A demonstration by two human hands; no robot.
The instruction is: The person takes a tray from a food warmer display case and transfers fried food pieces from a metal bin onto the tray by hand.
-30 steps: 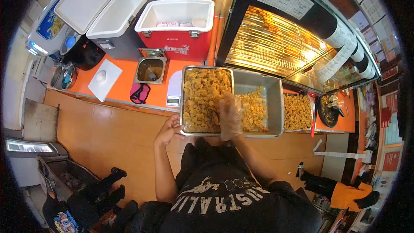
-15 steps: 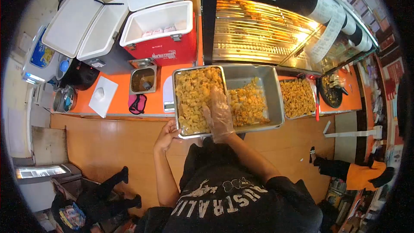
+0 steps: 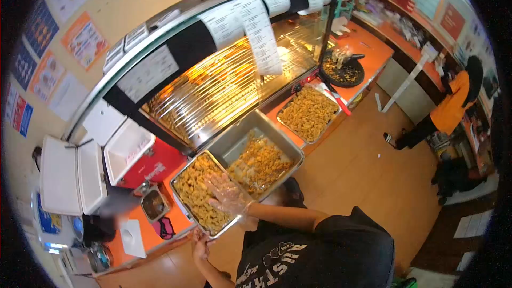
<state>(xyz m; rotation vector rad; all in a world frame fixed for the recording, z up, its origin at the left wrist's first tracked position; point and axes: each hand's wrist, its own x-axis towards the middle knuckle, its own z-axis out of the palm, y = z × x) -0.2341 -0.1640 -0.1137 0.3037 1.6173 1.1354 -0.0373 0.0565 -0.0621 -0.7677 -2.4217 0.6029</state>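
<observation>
My left hand point(image 3: 201, 245) grips the near corner of a shallow metal tray point(image 3: 178, 188) heaped with golden-brown fried pieces point(image 3: 197, 181). My right hand point(image 3: 229, 194), in a clear plastic glove, lies flat on these pieces with its fingers spread. It is near the side where the tray rests over a deeper grey metal pan point(image 3: 296, 157). Inside that pan, more fried pieces and crumbs point(image 3: 261, 160) are gathered toward the near side. Whether the gloved fingertips pinch any piece is not visible, but the hand looks open.
A second filled tray point(image 3: 308, 113) sits to the right, with red-handled tongs point(image 3: 338, 101) and a black round pan point(image 3: 344, 72) beyond. A lit glass warming cabinet point(image 3: 224, 74) stands behind. Red cooler point(image 3: 136, 160) at left. Another person point(image 3: 450, 104) stands far right.
The view has turned toward the right, so the counter now runs diagonally. My left hand remains at the tray's corner; my gloved right hand lies flatter, fingers spread over the fried pieces.
</observation>
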